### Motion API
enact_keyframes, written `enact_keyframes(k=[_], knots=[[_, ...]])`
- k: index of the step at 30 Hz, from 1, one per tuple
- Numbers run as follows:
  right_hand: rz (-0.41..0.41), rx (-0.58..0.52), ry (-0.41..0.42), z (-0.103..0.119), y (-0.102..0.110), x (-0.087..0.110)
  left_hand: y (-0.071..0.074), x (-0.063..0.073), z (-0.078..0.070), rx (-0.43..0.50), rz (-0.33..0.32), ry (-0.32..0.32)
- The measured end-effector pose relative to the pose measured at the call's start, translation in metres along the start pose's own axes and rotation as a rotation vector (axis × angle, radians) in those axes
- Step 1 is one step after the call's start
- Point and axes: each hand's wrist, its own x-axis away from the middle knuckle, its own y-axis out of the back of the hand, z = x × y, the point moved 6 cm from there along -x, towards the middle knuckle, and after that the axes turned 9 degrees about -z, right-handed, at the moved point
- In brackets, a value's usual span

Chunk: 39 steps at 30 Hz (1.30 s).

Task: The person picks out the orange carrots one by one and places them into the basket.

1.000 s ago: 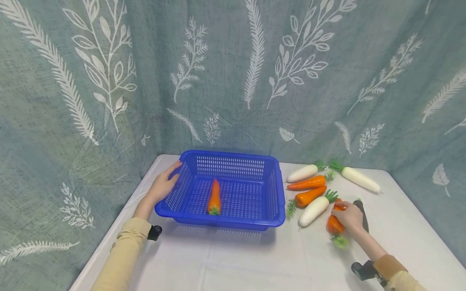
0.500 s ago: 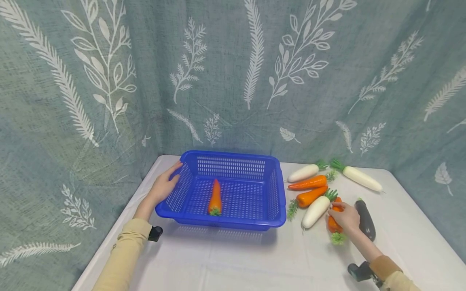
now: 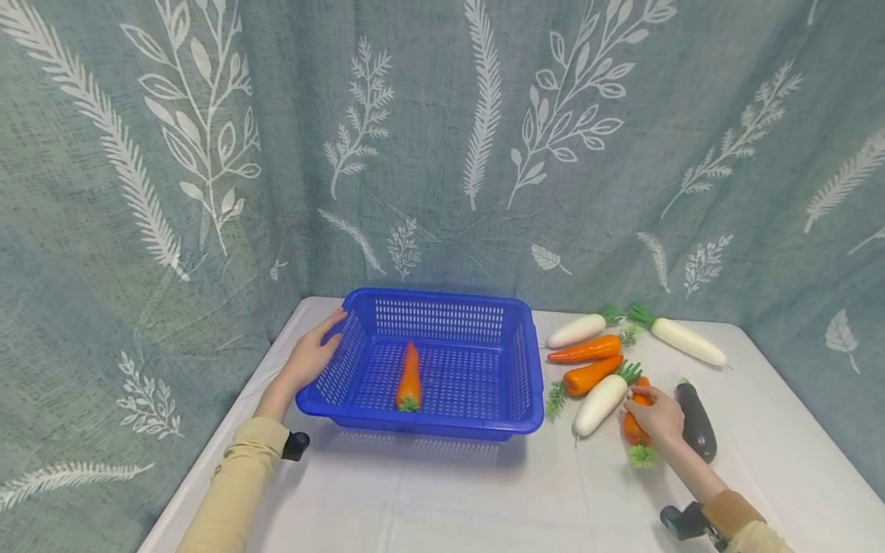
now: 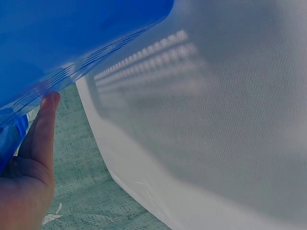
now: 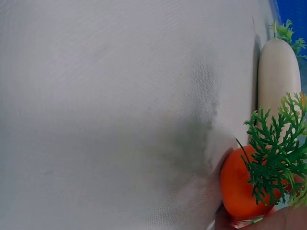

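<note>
In the head view my left hand (image 3: 313, 359) rests against the left rim of a blue plastic basket (image 3: 419, 424), its fingers extended. From the left wrist view, a straight digit touches the basket (image 4: 86, 38) edge. An orange carrot (image 3: 409, 378) with a green top lies inside the basket. On the right, my right hand (image 3: 658, 413) holds another carrot (image 3: 636, 430) around its middle, partly covering it. That carrot (image 5: 238, 189) and its leafy top appear at the lower right in the right wrist view; most of the hand is outside that frame.
A white radish (image 3: 600, 405) lies just left of my right hand, an eggplant (image 3: 697, 422) to its right. Further back are two carrots, the nearer carrot (image 3: 592, 374) and the farther carrot (image 3: 584, 349), plus a radish (image 3: 576, 330) and a longer radish (image 3: 687, 342). A patterned curtain (image 3: 442, 153) hangs behind.
My right hand has shifted slightly left with its fingers around the carrot, uncovering more of the eggplant. The nearby white radish has moved a little to the right. My left hand stays on the basket.
</note>
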Motion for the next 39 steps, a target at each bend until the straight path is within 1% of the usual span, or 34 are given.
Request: enact_keyframes(k=[7, 10, 16, 24, 29, 33, 39], knots=[[0.001, -0.006, 0.019, -0.001, -0.001, 0.0, 0.0, 0.002, 0.001, -0.001, -0.002, 0.0], [0.004, -0.008, 0.011, -0.001, -0.001, 0.0, 0.001, 0.002, 0.001, 0.002, 0.0, 0.007], [0.005, -0.016, -0.015, -0.003, -0.001, -0.001, 0.002, 0.002, -0.001, 0.003, -0.003, -0.001], [0.021, -0.079, -0.053, -0.011, 0.002, -0.002, 0.0, 0.002, -0.002, -0.007, -0.007, -0.006], [0.028, -0.136, -0.097, -0.017, 0.002, -0.003, -0.001, 0.002, -0.003, -0.005, -0.002, -0.009], [0.055, -0.158, -0.107, -0.014, 0.003, -0.003, -0.001, 0.001, -0.004, -0.006, -0.002, -0.013], [0.068, -0.155, -0.074, -0.004, 0.007, 0.0, -0.002, 0.001, -0.002, -0.016, -0.001, -0.015]])
